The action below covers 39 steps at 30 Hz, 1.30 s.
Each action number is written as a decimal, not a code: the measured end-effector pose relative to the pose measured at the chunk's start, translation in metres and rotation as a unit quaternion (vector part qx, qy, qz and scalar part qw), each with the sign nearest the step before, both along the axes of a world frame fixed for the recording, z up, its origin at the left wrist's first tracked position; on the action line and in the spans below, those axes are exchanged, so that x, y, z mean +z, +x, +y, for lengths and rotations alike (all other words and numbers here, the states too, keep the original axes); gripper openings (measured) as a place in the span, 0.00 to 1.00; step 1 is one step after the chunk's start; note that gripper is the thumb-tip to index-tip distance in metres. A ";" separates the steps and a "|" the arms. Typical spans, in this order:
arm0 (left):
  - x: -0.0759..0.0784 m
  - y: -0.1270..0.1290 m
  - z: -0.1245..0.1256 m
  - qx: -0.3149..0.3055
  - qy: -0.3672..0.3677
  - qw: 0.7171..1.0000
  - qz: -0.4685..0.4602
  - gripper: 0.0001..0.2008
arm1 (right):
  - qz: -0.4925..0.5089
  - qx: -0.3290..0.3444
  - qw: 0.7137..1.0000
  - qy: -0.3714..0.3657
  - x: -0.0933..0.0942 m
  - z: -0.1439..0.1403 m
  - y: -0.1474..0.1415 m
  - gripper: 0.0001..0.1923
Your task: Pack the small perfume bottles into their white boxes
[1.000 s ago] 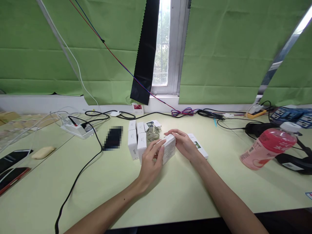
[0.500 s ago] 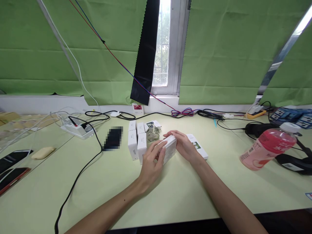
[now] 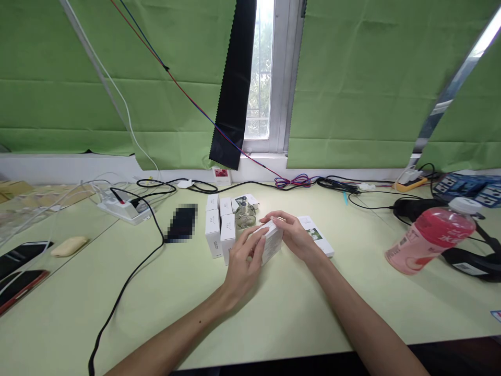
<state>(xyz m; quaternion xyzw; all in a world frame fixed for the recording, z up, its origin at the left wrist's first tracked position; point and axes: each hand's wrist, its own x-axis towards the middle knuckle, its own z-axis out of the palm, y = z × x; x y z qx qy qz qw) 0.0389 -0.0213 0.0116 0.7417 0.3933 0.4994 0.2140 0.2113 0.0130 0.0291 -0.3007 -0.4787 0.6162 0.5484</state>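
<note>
Between my two hands stands a small white box (image 3: 273,244) with faint print on its side. My left hand (image 3: 246,257) grips it from the left, thumb and fingers pressed on its near end and top. On the far right side, my right hand (image 3: 291,233) is closed on the same box, its thumb at the upper corner. Just left of my fingers stand several white boxes (image 3: 213,232) in two rows. Behind the held box are glass bottles (image 3: 246,214). A flat white box with a flower picture (image 3: 321,241) lies partly behind my right wrist.
A pink drink bottle (image 3: 432,235) leans at the right by a black headset-like strap (image 3: 469,261). A power strip (image 3: 124,207) and a black cable (image 3: 129,284) occupy the left, with phones (image 3: 21,258) and a cream case (image 3: 69,246). Cables (image 3: 338,184) run along the wall.
My right thumb and fingers have shifted slightly on the box, the thumb now at its top corner. My left hand and the box stay nearly still.
</note>
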 end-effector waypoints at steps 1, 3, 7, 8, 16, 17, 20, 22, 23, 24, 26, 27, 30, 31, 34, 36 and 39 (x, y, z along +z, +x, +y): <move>0.000 0.000 0.000 0.003 0.005 1.000 0.003 0.15 | -0.001 -0.002 1.000 0.002 0.000 0.000 0.000 0.13; 0.000 0.000 0.001 0.005 0.010 1.000 0.008 0.16 | -0.005 -0.003 1.000 0.005 0.001 0.000 -0.001 0.13; -0.001 0.000 0.002 -0.001 0.008 1.000 0.009 0.16 | -0.005 -0.003 1.000 0.005 0.001 0.000 -0.001 0.13; -0.001 -0.001 0.002 -0.001 0.007 1.000 0.009 0.16 | -0.005 -0.002 1.000 0.005 0.001 0.000 -0.001 0.13; -0.001 -0.001 0.001 -0.006 0.002 1.000 0.005 0.16 | -0.007 -0.001 1.000 0.008 0.001 0.000 -0.001 0.12; -0.001 -0.001 0.001 -0.007 0.000 1.000 0.002 0.16 | -0.008 0.000 1.000 0.010 0.001 0.000 -0.001 0.12; -0.002 -0.002 0.001 -0.012 -0.007 1.000 -0.006 0.16 | -0.009 0.003 1.000 0.013 0.000 0.001 0.000 0.12; -0.003 -0.002 0.001 -0.015 -0.010 1.000 -0.008 0.16 | -0.010 0.005 1.000 0.013 -0.001 0.001 0.000 0.13; -0.003 -0.002 0.001 -0.016 -0.011 1.000 -0.009 0.16 | -0.011 0.005 1.000 0.014 -0.002 0.001 0.000 0.13; -0.003 -0.002 0.001 -0.016 -0.011 1.000 -0.008 0.16 | -0.012 0.006 1.000 0.015 -0.002 0.001 0.000 0.13; -0.003 -0.002 0.001 -0.016 -0.008 1.000 -0.006 0.15 | -0.014 0.006 1.000 0.017 -0.002 0.001 0.000 0.13; -0.003 -0.002 0.001 -0.016 -0.005 1.000 -0.006 0.15 | -0.014 0.005 1.000 0.018 -0.001 0.001 0.000 0.13; -0.003 -0.002 0.001 -0.017 0.001 1.000 -0.005 0.15 | -0.014 0.004 1.000 0.017 -0.001 0.001 0.000 0.13; -0.003 -0.002 0.001 -0.018 0.004 1.000 -0.004 0.15 | -0.013 0.003 1.000 0.016 0.000 0.001 0.000 0.13; -0.003 -0.001 0.002 -0.016 0.022 1.000 0.000 0.15 | -0.008 0.004 1.000 0.013 0.001 0.000 -0.001 0.13; -0.004 -0.001 0.002 -0.014 0.036 0.999 0.003 0.14 | -0.007 0.005 1.000 0.011 0.001 0.000 -0.001 0.13; -0.006 -0.001 0.003 -0.015 0.047 0.999 0.011 0.15 | -0.005 0.003 1.000 0.007 0.002 -0.001 -0.001 0.13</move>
